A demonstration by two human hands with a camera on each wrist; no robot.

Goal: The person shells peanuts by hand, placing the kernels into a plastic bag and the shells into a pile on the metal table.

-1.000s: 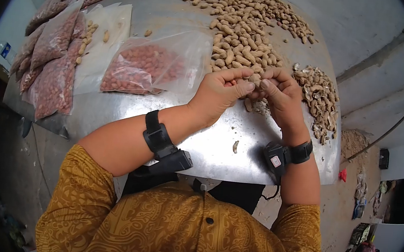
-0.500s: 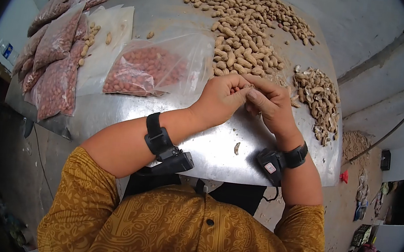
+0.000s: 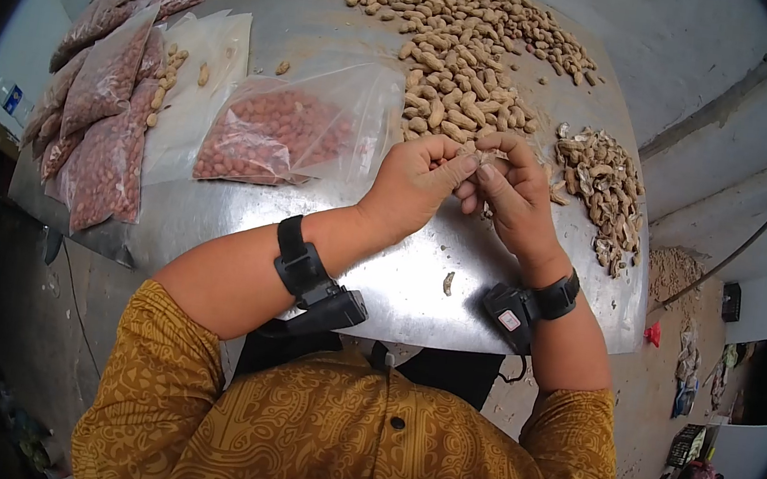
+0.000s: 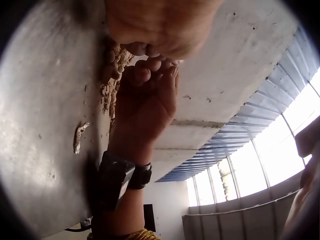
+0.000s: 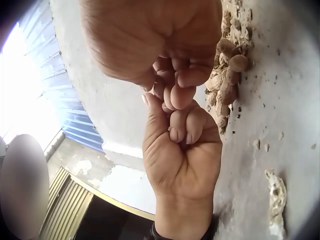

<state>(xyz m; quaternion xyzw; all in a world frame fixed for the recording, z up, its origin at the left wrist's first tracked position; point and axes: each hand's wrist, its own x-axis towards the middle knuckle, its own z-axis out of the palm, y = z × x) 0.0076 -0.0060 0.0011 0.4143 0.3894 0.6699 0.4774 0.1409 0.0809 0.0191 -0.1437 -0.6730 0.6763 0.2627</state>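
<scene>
Fingertip to fingertip over the near end of the peanut heap, both hands work on one peanut (image 3: 482, 156), of which only a pale bit of shell shows between the thumbs. My left hand (image 3: 413, 186) pinches it from the left with thumb and bent forefinger. From the right, my right hand (image 3: 522, 203) pinches it too, thumb pointing at the left thumb and other fingers curled below. In the right wrist view, the curled fingers of the left hand (image 5: 182, 155) and right hand (image 5: 155, 45) hide most of it.
Unshelled peanuts (image 3: 463, 78) spread across the metal table (image 3: 351, 274). Broken shells (image 3: 603, 184) are piled at right. A clear bag of red kernels (image 3: 273, 132) lies at left, beside stacked filled bags (image 3: 109, 114). One shell piece (image 3: 448, 283) lies near the front edge.
A whole peanut showed between the fingertips a second ago; now only a pale bit shows. The hands closed together, then parted slightly at the fingertips. The right wrist shifted a little left and nearer.
</scene>
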